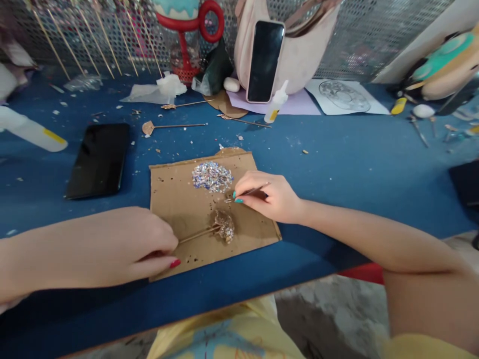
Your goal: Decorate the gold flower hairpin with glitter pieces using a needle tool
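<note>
A thin stick [196,235] with a brown, glittering shape [224,225] on its end is held by my left hand [142,244], whose fingers are closed on the stick. Light beads or stones cover the lower right part of that shape. My right hand [267,195] pinches slim metal tweezers [254,190], their tips just below a pile of shiny silver and blue pieces [212,176]. Whether the tips hold a piece is too small to tell. All this is on or over a cardboard sheet [243,162].
Behind the cardboard lie more decorated sticks [179,125]. A black tablet [99,159] and a white bottle [32,129] are at the left. A phone [265,61] leans on a pink bag [307,55], beside a small glue bottle [276,104]. Drawn paper [346,95] lies further right.
</note>
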Demonstrator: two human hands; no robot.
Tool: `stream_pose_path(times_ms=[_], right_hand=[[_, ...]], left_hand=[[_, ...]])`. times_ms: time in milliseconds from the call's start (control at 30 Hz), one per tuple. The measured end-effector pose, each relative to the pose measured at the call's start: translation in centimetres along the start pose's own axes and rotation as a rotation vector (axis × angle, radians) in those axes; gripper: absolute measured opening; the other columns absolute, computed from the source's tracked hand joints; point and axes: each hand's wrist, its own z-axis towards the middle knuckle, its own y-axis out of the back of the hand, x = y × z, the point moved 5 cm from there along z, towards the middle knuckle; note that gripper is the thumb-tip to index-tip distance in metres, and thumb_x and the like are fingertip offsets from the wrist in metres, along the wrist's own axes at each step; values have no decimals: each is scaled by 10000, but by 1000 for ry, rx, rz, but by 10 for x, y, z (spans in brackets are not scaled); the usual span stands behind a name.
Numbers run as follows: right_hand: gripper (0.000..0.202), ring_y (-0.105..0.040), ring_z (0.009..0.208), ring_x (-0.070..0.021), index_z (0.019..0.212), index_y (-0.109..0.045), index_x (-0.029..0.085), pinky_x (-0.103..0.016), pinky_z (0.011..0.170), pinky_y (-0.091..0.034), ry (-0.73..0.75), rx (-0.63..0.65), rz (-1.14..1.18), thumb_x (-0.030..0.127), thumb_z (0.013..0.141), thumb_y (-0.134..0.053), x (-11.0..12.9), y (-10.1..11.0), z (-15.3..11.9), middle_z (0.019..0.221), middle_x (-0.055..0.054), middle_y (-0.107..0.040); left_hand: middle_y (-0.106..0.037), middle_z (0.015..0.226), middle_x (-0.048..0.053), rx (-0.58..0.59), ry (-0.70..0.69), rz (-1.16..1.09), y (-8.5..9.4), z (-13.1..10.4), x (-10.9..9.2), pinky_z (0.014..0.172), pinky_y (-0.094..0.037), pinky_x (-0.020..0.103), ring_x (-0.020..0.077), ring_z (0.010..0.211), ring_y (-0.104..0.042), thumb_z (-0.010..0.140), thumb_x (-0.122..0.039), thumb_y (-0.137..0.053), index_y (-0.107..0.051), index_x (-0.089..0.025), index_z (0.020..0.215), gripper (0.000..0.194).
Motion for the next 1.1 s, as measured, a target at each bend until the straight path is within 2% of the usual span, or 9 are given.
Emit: stream_pose_path(times_ms=[67,200,333,500,667,867,1100], right_hand=[[81,-699,804,-131,945,-664,203,-269,717,-570,9,-2,-6,160,1001,-624,0,0,1,879,-35,-743],[85,-702,810,-136,946,-667,205,-274,727,-571,26,-33,-18,148,998,-629,1,1,1,866,-33,-744],[84,-715,842,-141,958,-669,217,-294,763,-587,-26,-56,-21,165,1000,-618,-4,3,0,916,-33,-755],[56,-716,839,-132,956,-676,215,-278,762,-587,-102,-68,-8,193,991,-638,-10,6,-1,945,-31,-757],[84,-704,812,-129,935,-676,204,-270,746,-587,-85,-18,3,173,991,-623,-6,3,0,914,-36,-744],[87,-698,815,-138,956,-669,210,-295,767,-601,-71,-20,4,188,1009,-603,-4,2,0,922,-42,-736],[103,-715,848,-156,954,-658,219,-310,751,-597,5,-15,-49,159,1014,-598,-2,2,0,900,-45,-752]], left_hand=[[-619,646,-67,113,-4,-31,5,12,3,561,-296,226,61,561,-498,1034,-265,-541,-636,-171,697,362],[-603,626,-57,153,5,-53,10,18,4,578,-286,239,67,567,-479,1028,-258,-553,-602,-156,658,387],[-600,631,-59,155,27,-60,9,18,6,597,-293,232,65,581,-484,1037,-294,-543,-597,-158,669,396],[-587,587,-29,152,-29,-86,9,22,5,554,-296,259,80,536,-466,1053,-377,-477,-568,-175,639,469],[-533,552,-20,126,-38,-129,13,25,3,530,-285,274,80,503,-439,1042,-357,-491,-513,-171,610,470],[-487,545,-18,106,-32,-177,12,24,4,505,-255,298,79,488,-418,1017,-322,-538,-457,-167,578,472],[-531,562,-14,117,-24,-126,9,23,5,527,-275,294,86,519,-454,1045,-362,-490,-471,-172,607,478]])
